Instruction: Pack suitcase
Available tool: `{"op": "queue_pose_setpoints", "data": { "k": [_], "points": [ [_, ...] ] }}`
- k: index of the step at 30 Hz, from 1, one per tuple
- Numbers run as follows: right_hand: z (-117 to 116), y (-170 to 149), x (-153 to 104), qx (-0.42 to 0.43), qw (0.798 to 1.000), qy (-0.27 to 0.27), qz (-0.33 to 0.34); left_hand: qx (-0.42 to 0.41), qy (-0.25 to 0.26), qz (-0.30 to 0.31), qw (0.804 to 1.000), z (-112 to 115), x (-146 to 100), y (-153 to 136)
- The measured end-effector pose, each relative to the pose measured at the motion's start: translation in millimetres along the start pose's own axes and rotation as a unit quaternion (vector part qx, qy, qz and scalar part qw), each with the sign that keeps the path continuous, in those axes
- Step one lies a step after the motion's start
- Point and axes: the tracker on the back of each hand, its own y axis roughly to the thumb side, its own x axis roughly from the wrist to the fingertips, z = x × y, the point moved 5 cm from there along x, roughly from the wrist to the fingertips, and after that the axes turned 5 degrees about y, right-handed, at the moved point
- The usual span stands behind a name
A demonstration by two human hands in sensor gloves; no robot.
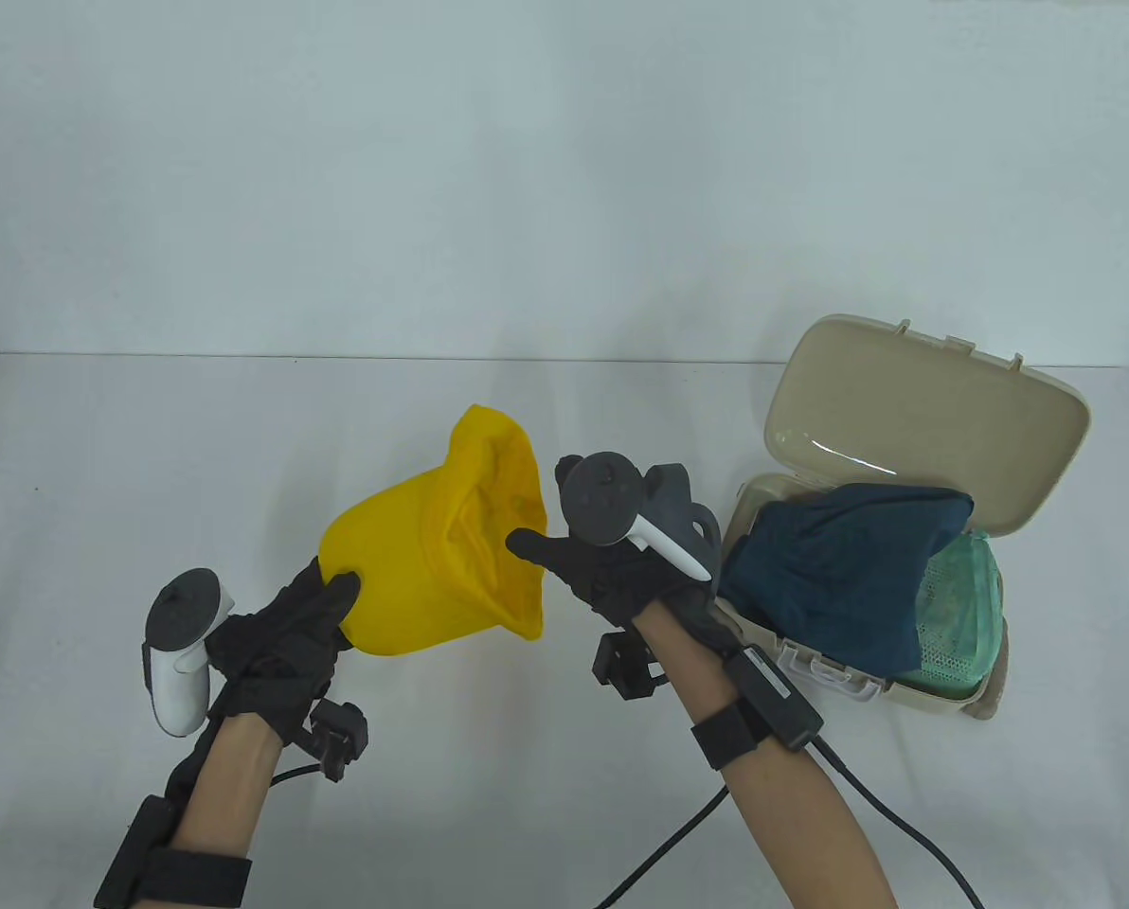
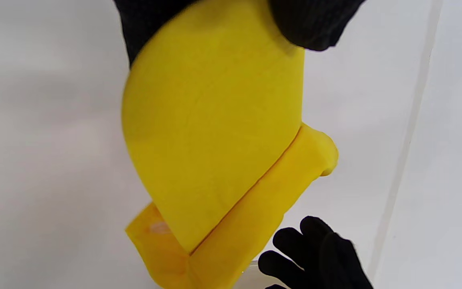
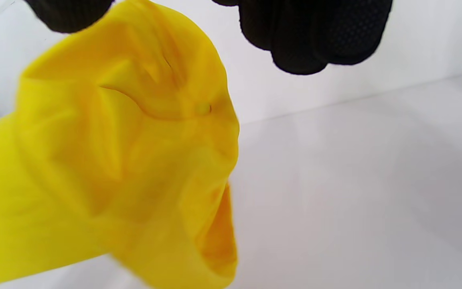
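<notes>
Open beige suitcase (image 1: pixel 915 431) on white table (image 1: pixel 148 454) holding navy cloth (image 1: pixel 839 568) over green mesh (image 1: pixel 962 606), crumpled yellow cap (image 1: pixel 441 559), brim pinched by left hand (image 1: pixel 285 634) fingers, right hand (image 1: pixel 612 568) fingers loosely spread beside it

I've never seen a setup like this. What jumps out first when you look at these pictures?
The bright yellow cap grabs the eye: it hangs above the middle of the white table, with the left hand gripping its brim and the right hand at its crumpled crown. To the right sits a small beige suitcase, lid up, with a dark blue garment and something of green mesh spilling over its edge.
</notes>
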Motion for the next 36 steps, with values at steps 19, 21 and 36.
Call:
{"op": "queue_pose_setpoints", "data": {
  "k": [19,21,36],
  "points": [
    [-45,30,15,0.281,0.951,0.091,0.094,-0.052,-0.100,-0.001,0.994,36,2,-1],
    [-42,30,13,0.285,0.952,0.068,0.082,-0.045,-0.106,-0.009,0.993,40,2,-3],
    [39,-17,-33,0.293,0.954,-0.022,0.054,0.170,-0.078,0.100,0.977,50,-13,61]
  ]
}}
